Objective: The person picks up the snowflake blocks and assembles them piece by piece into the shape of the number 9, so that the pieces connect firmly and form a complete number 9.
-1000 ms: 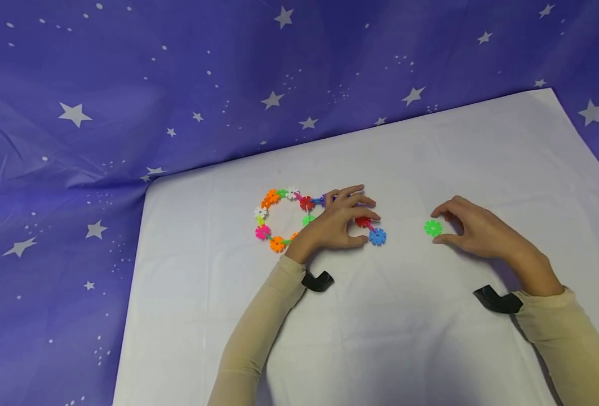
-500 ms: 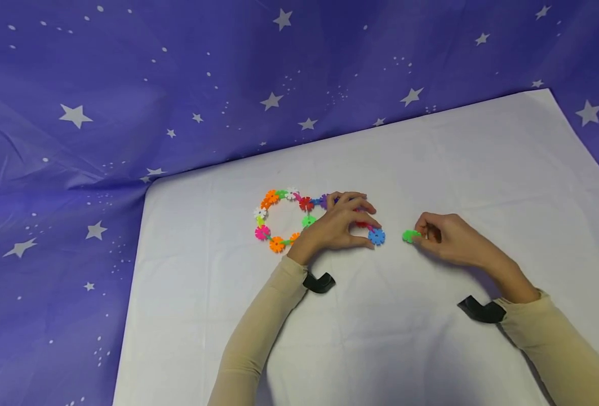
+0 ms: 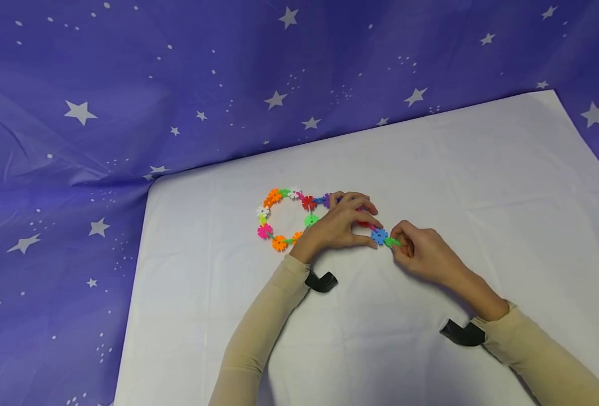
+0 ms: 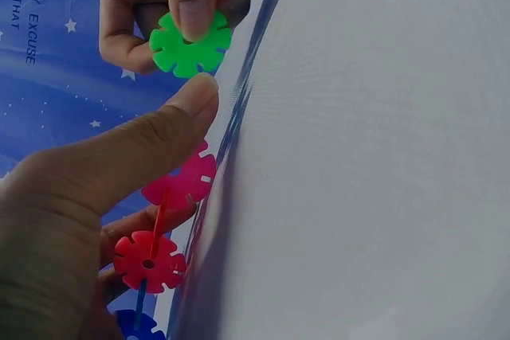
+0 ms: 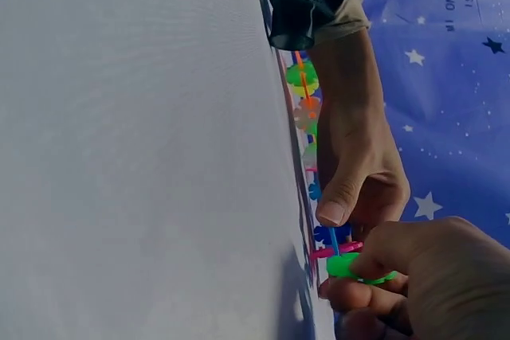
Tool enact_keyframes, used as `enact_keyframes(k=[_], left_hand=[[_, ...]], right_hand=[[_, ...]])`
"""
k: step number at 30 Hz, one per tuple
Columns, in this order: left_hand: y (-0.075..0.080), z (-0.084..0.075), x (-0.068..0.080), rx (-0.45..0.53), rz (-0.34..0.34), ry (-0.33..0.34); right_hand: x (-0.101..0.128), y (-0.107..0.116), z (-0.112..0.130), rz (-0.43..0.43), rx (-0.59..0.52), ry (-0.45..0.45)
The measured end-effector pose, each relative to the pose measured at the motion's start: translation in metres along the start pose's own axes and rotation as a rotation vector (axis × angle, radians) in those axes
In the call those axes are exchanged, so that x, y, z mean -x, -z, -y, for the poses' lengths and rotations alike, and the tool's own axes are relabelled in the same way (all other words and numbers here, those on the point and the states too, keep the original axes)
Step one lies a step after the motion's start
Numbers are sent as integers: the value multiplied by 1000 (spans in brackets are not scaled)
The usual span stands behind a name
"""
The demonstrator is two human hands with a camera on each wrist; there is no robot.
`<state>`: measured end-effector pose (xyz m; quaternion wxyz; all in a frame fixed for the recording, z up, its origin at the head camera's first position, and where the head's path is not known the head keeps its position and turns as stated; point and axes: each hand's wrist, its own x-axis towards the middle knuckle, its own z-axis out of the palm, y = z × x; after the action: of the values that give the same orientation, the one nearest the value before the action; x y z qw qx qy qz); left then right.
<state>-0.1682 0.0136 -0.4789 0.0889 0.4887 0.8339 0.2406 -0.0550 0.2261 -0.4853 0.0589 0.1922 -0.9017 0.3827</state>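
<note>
My right hand (image 3: 428, 254) pinches a green notched plastic disc (image 3: 391, 242) between thumb and fingers. The green disc meets the edge of a blue notched disc (image 3: 378, 236), the end piece of a chain of linked discs. Thumb and fingers of my left hand (image 3: 337, 224) hold the chain at that blue disc. In the left wrist view the green disc (image 4: 190, 49) stands just beyond my left thumb, with a pink disc (image 4: 187, 177) and a red disc (image 4: 149, 262) below. My left hand hides part of the chain in the head view.
Left of my left hand, several linked discs form a ring, with an orange disc (image 3: 279, 243) at its near side and a white disc (image 3: 262, 211) at its left. A white cloth (image 3: 203, 282) covers the table. Behind it hangs a purple star-patterned curtain (image 3: 177, 67).
My right hand has taken hold of the green disc from the cloth, turned it and brought it left to the blue disc. My left hand has closed in slightly on the blue disc.
</note>
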Motion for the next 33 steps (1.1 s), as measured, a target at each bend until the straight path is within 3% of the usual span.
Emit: enact_keyframes(k=[3, 11, 16, 22, 33], left_hand=[[0, -1, 0, 0, -4, 1], [1, 0, -1, 1, -2, -4], [1, 0, -1, 11, 1, -17], [0, 1, -1, 45, 6, -25], [-1, 1, 0, 81, -3, -41]], right_hand=[[1, -2, 0, -1, -3, 8], [2, -2, -5, 104, -83, 64], [2, -4, -9, 86, -96, 88], [0, -8, -6, 34, -12, 181], [-1, -12, -6, 5, 25, 211]])
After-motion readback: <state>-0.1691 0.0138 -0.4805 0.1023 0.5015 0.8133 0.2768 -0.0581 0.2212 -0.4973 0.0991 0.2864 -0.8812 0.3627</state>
